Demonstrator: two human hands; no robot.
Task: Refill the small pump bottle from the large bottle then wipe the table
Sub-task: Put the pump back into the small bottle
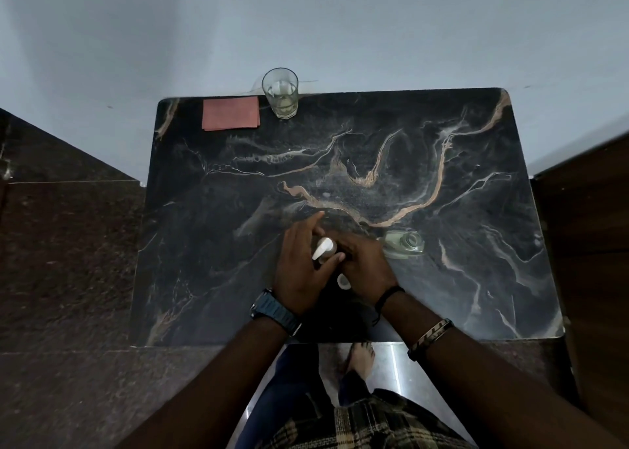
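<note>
I hold the pump with both hands: left hand fingers wrapped round it, right hand pinching. Next, wipe with the cloth beside the glass.

We count on the table: one glass, one cloth, two bottles, one cap, two hands.

Bare forearms, no sleeves. Left wrist: dark blue-grey watch, ridged strap. Right wrist: thin black cord; farther up forearm, striped gold-and-dark bangle. Checked dark-and-cream cloth at waist, dark blue trouser leg, bare foot.
</note>
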